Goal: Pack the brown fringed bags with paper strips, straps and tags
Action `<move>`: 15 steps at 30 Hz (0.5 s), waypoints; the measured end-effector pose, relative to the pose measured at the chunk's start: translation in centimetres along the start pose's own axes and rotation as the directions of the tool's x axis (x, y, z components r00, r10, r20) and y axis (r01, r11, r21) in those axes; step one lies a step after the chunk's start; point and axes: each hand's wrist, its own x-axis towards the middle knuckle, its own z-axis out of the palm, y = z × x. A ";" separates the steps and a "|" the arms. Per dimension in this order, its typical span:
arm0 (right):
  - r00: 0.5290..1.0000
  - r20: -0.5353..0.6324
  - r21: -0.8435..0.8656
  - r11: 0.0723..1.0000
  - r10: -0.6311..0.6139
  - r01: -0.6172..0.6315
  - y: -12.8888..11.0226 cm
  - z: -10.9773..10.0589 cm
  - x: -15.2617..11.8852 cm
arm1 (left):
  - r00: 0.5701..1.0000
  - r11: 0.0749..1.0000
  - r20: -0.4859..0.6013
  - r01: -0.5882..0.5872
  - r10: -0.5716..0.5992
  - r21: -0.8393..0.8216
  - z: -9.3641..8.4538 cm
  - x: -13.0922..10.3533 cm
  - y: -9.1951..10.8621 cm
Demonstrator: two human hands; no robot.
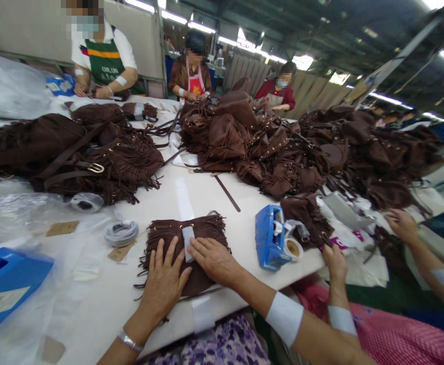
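A dark brown fringed bag [202, 228] lies flat on the white table near its front edge. A pale grey strip [188, 243] runs down the middle of its top part. My left hand [164, 274] lies flat on the bag's left side with fingers spread. My right hand [214, 258] rests on the bag from the right, its fingertips touching the strip. Its fingers are stretched out and lie flat. Part of the bag is hidden under both hands.
A blue tape dispenser [268, 238] stands right of the bag. Left are a grey coil [121, 233], plastic bags and a blue object [12, 284]. Brown bags are heaped behind [237, 132]. A co-worker's hands [336, 261] are at right; three people stand across the table.
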 end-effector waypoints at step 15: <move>0.995 0.020 0.025 0.995 0.093 -0.094 -1.0 0.1 -1.2 | 0.963 0.963 0.008 -0.269 0.269 0.012 0.0 0.4 0.2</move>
